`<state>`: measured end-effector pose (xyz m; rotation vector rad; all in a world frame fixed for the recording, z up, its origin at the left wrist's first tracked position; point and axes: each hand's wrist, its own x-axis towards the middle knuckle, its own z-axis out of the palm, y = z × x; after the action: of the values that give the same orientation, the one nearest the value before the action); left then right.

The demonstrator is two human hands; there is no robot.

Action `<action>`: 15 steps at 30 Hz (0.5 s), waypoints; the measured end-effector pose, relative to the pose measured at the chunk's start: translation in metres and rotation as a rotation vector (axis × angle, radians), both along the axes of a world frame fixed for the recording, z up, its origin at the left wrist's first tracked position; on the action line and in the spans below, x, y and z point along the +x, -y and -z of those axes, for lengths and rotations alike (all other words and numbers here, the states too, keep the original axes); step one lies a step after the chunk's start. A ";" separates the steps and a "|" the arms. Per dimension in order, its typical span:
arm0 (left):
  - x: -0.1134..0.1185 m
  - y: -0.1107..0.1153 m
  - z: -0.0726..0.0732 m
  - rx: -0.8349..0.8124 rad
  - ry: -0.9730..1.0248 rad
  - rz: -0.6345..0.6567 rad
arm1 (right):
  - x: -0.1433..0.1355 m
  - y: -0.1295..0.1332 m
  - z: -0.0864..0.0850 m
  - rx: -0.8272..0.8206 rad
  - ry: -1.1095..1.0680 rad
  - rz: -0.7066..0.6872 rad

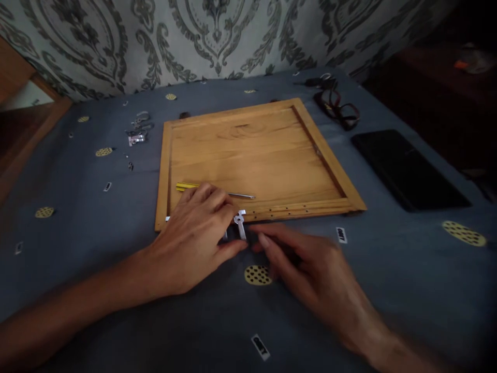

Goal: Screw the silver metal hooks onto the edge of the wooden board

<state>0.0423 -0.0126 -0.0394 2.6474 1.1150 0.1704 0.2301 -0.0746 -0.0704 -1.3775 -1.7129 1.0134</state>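
Note:
A wooden framed panel [248, 155] lies flat, with small dark holes along its front rail. At that rail, my left hand [194, 238] is closed over a small silver metal latch [240, 225], pressing it against the front edge; fingers hide part of it. A screwdriver [188, 186] with a yellow handle rests on the panel, its middle hidden behind my left hand and its shaft pointing right. Just right of the latch, my right hand [310, 269] has thumb and fingers pinched together, slightly blurred. Whatever it may hold is too small to make out.
More silver metal hardware [136, 135] and tiny screws [130, 166] lie at the left on the blue patterned cloth [97, 269]. Eyeglasses [341, 111] sit beyond the panel's right corner, near a black tablet-like slab [409, 168]. Patterned fabric [217, 36] rises behind.

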 end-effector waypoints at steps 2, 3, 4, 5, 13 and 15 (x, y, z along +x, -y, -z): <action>0.000 0.000 -0.001 -0.021 0.007 -0.004 | 0.002 0.002 0.003 0.259 0.159 -0.017; 0.000 0.000 -0.001 -0.027 0.011 -0.006 | 0.003 0.002 0.005 0.354 0.219 -0.028; 0.001 0.000 -0.001 -0.029 0.016 -0.011 | 0.003 0.002 0.006 0.426 0.268 -0.032; 0.001 0.000 -0.001 -0.030 0.018 -0.014 | 0.003 0.001 0.007 0.475 0.314 -0.028; 0.001 0.000 0.001 -0.028 0.034 -0.016 | 0.003 -0.004 0.009 0.591 0.468 -0.003; 0.001 0.001 0.002 -0.018 0.037 -0.013 | 0.004 -0.005 0.010 0.609 0.482 -0.026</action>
<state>0.0430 -0.0133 -0.0411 2.6112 1.1167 0.2094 0.2342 -0.0699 -0.0806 -1.2378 -2.1478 0.1190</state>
